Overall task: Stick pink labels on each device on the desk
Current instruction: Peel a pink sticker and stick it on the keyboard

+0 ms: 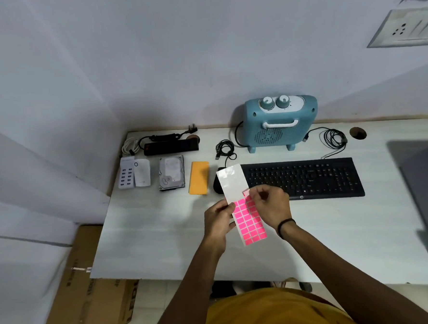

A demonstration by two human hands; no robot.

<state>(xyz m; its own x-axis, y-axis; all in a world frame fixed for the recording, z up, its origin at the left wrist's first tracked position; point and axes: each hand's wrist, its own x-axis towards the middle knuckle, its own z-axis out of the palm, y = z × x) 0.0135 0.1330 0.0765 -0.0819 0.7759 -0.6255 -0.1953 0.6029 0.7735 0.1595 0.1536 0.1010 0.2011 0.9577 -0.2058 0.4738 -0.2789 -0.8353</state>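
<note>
Pink labels (249, 222) fill the lower half of a long sticker sheet (231, 183) held up over the middle of the white desk (147, 236); the sheet's upper half is bare shiny backing. The left hand (218, 224) grips the sheet's left edge, thumb on top and fingers curled behind. The right hand (273, 205), with a dark band on its wrist, pinches one peeling label (246, 193) at the sheet's right edge between thumb and forefinger.

Just behind the sheet lies a black mouse (216, 184), mostly hidden, and to its right a black keyboard (301, 179) with an HP logo on its front edge. Left of the mouse, in a row toward the frame's left, sit a yellow pouch (199, 177), a bare hard drive (171, 173), a white router (142, 173) and a white charging hub (126, 178). Behind them lies a black power strip (170, 147) with coiled cables. A blue heater (279, 121) with two knobs and a white handle stands against the wall at upper centre.

At lower left a cardboard box (90, 294) on the floor bears large lettering, partly readable as "EDL". A wall socket (405, 28) shows in the upper right corner.
</note>
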